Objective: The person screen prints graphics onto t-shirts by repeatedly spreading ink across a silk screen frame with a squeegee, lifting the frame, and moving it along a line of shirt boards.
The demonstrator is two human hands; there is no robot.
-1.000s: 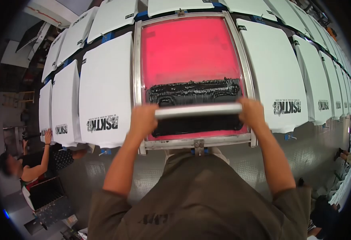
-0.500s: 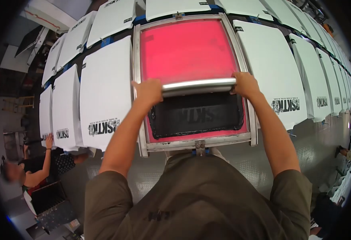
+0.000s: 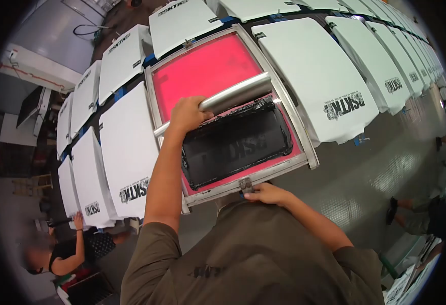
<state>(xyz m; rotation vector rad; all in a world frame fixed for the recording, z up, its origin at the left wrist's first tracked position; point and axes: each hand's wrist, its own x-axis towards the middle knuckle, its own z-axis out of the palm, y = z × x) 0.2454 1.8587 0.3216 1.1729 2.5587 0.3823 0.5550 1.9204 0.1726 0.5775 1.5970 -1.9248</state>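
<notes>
The metal squeegee [image 3: 235, 93] lies slantwise across the framed screen, along the far side of the black ink [image 3: 220, 145]. The left hand [image 3: 186, 116] has its fingers wrapped around the squeegee, off its middle toward the left end; gripping it with just 1 hand seems to leave the other free. The right hand [image 3: 266, 194] is at the small clamp [image 3: 245, 184] on the near edge of the frame [image 3: 276, 171], perhaps to steady or work it; whether its fingers are closed on anything, I cannot tell. The ink sits inside the pink mesh [image 3: 210, 63], the raised frame likely keeping it contained. White shirts [image 3: 309, 66] lie flat in 2 rows around the screen, probably spread so to keep their fronts smooth. At far left, a co-worker's hand [image 3: 78, 220] touches another shirt's lower edge.
</notes>
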